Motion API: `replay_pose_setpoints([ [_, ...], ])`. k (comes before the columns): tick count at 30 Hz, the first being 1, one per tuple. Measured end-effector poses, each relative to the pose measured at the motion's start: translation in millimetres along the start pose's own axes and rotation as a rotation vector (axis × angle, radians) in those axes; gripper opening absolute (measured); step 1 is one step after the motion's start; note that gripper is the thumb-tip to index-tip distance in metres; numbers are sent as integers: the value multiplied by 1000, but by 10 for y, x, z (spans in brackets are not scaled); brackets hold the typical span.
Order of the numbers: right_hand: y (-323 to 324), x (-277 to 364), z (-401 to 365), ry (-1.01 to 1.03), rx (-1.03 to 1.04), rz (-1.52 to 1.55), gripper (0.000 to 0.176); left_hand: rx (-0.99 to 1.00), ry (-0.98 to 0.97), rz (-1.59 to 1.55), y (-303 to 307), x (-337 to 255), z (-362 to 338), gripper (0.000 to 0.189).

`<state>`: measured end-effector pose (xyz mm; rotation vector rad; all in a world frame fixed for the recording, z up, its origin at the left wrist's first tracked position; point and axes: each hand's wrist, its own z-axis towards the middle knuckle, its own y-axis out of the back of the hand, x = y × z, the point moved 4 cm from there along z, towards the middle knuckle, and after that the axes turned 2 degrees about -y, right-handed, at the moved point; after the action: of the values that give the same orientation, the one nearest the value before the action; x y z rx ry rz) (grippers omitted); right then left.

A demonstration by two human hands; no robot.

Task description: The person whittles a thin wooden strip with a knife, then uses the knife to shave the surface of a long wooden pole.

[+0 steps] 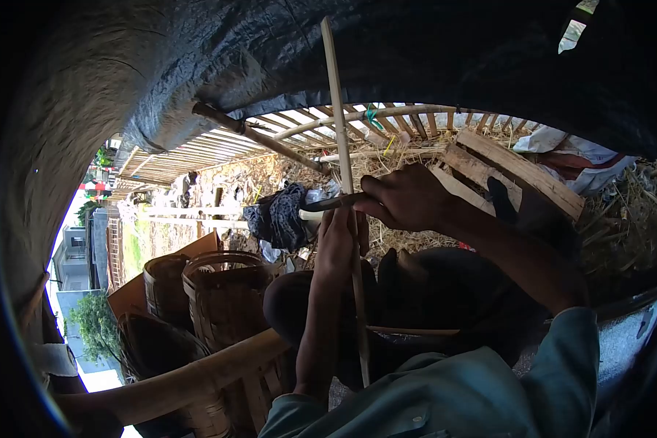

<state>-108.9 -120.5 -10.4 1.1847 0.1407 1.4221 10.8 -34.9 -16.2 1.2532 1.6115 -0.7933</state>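
A long thin bamboo strip [337,109] stands nearly upright in front of me and runs down between my knees. My left hand [338,244] is wrapped around the strip at its middle. Just above it, my right hand [409,197] grips a knife [327,205] whose dark blade lies across the strip, touching it. Both arms wear teal sleeves [489,379]. A second thin strip [412,331] lies across my lap.
Woven bamboo baskets [223,292] stand at the left, with a thick bamboo pole [197,376] lying in front of them. A dark cloth [281,215] hangs behind the hands. Wooden planks [518,171], straw and a slatted bamboo fence [190,150] lie beyond. A dark tarp [343,51] hangs overhead.
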Motion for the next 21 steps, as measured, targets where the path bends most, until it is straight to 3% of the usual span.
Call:
replay_pose_setpoints([
  [5,-193,22,-21,48,-10,-30,48,-106,182,-275,9,66,-20,33],
  [11,-114,55,3,105,74,-187,52,-312,77,36,-75,44,-98,41],
  [13,-26,-80,104,-72,-97,-183,53,-109,4,4,-86,170,-102,46],
  [14,79,-280,213,-135,-57,-228,54,-106,-13,110,-151,231,-144,49],
  [21,16,-356,268,0,-170,-359,52,-181,-38,217,-194,102,-175,51],
])
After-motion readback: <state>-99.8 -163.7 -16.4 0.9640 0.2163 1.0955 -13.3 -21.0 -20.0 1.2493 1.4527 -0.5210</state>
